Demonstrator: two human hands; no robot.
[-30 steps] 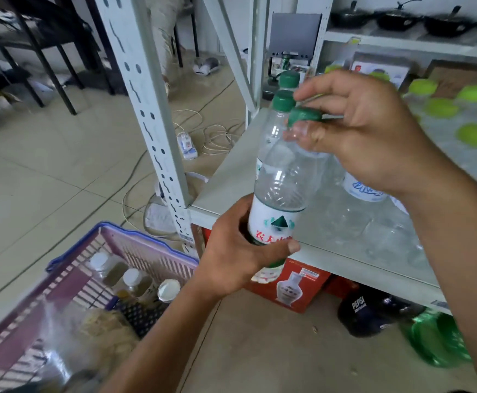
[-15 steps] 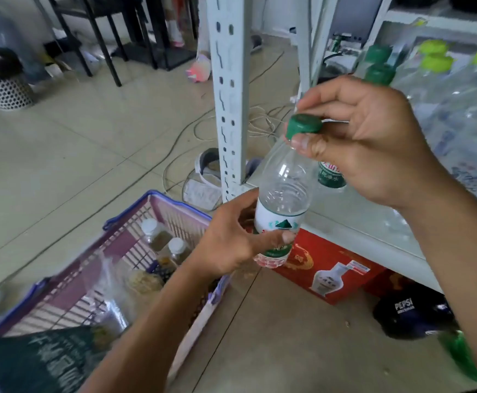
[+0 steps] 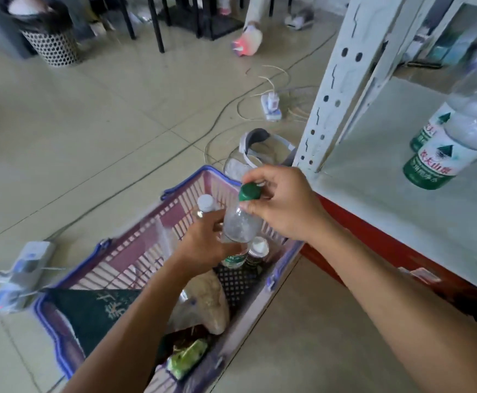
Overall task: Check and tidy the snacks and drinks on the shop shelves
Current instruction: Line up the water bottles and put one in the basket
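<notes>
1. a head-worn view looks down at two bare hands holding one clear water bottle [image 3: 241,226] with a green cap [image 3: 249,192]. it is tilted above a pink basket [image 3: 187,180] that sits on the tiled floor.
2. left hand [image 3: 203,246]: the fingers are curled round the bottle's lower body and clamped on it. the label end is mostly hidden under the palm.
3. right hand [image 3: 285,207]: thumb and fingertips [image 3: 250,207] pinch together at the neck, just under the cap, which sticks up past them.
4. in the basket, a white-capped bottle [image 3: 205,201] stands just beyond the left fingertips. a second white-capped bottle [image 3: 258,247] sits just below the held bottle. nearer the wrists lie a bag of pale grains [image 3: 207,302], a dark green packet [image 3: 95,310] and a small bright green packet [image 3: 187,358].
5. to the right, well apart from the right fingers, a pale shelf board [image 3: 387,217] carries two upright shelf bottles [image 3: 430,165] with the same green label. that side of the view is blurred.
6. progress, as a judgement: this bottle is off the shelf and in hand, seemingly mid-check at the cap. whether it is meant for the basket or the shelf cannot be told. only a little of the shelving is in view, so most of the checking and tidying looks still to be done.
</notes>
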